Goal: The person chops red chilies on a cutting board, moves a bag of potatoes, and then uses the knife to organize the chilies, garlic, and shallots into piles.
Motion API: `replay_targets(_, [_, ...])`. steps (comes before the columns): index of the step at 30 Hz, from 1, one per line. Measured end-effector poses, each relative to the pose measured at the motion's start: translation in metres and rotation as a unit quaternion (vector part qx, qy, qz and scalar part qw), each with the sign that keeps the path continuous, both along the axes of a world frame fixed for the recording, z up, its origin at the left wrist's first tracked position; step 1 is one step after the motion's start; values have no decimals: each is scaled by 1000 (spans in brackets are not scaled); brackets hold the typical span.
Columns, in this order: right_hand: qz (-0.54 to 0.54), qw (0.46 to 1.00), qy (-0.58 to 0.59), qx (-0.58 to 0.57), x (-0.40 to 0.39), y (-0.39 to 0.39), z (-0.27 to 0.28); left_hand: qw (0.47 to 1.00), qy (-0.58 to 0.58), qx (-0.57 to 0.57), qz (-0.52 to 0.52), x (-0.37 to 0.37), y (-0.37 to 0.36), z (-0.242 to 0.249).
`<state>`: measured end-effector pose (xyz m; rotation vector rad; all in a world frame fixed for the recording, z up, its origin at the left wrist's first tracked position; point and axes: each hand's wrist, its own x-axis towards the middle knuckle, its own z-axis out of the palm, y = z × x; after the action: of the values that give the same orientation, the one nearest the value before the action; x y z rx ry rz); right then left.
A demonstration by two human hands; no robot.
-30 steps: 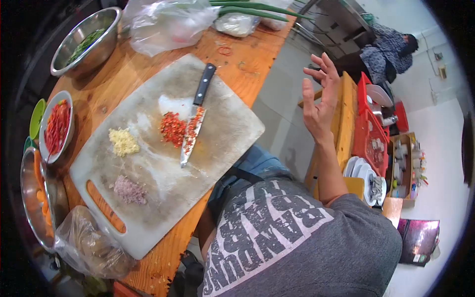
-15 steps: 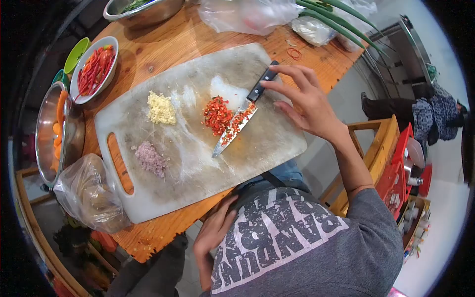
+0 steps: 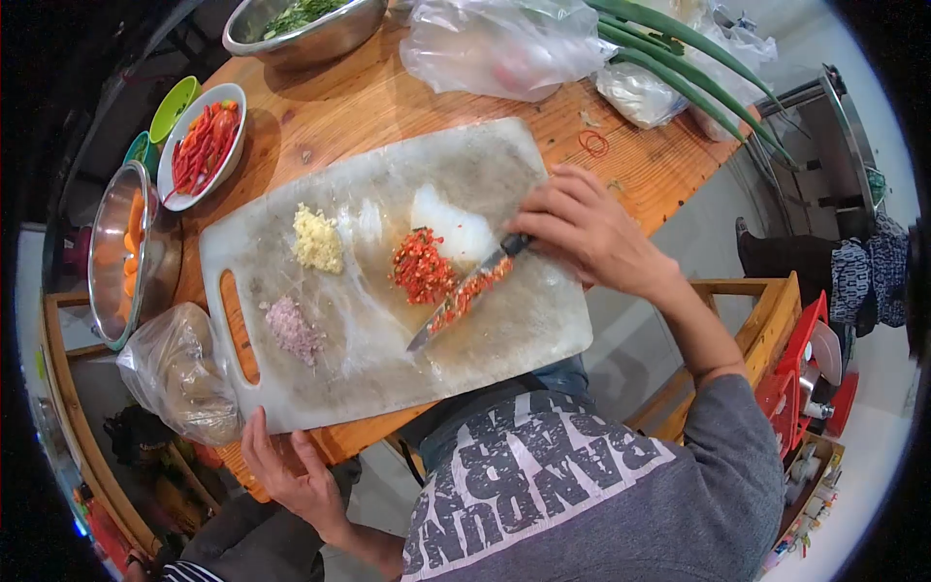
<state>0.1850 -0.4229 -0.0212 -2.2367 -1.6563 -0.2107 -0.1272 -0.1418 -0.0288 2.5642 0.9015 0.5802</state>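
Note:
My right hand (image 3: 587, 228) is wrapped round the dark handle of a kitchen knife (image 3: 465, 296), whose blade lies on the cutting board (image 3: 504, 354) with bits of chopped red chili on it. Against the blade's left side is a heap of chopped red chili (image 3: 423, 267). Farther left on the board are a pile of minced pale yellow garlic (image 3: 317, 238) and a pile of finely chopped purple shallot (image 3: 293, 330). My left hand (image 3: 301, 485) is at the board's near left corner, its fingers spread and holding nothing.
Left of the board stand a white bowl of red chilies (image 3: 240, 145), a metal bowl with carrots (image 3: 160, 281) and a tied plastic bag (image 3: 184, 373). At the back are a metal bowl of greens (image 3: 335, 44), a plastic bag (image 3: 485, 48) and green onions (image 3: 679, 87). Another person (image 3: 868, 272) is at right.
My right hand has closed round the knife handle, which was under loose fingertips. My left hand has come from beside my body to the board's corner. The whole view has shifted slightly.

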Motion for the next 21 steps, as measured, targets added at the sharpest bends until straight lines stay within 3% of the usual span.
replay_targets(6, [-79, 985, 117, 96, -53, -17, -12, 997, 31, 10, -73, 1, 9, -9])
replay_targets(12, [-158, 969, 130, 136, -57, -13, -13, 992, 30, 51, -108, 8, 43, -21])
replay_targets(17, [-165, 973, 84, 135, -51, -8, -3, 988, 23, 78, -127, 10, 27, -14])
replay_targets(21, [-210, 956, 112, 171, -40, -7, 6, 991, 10, 55, -119, 25, 9, -3])
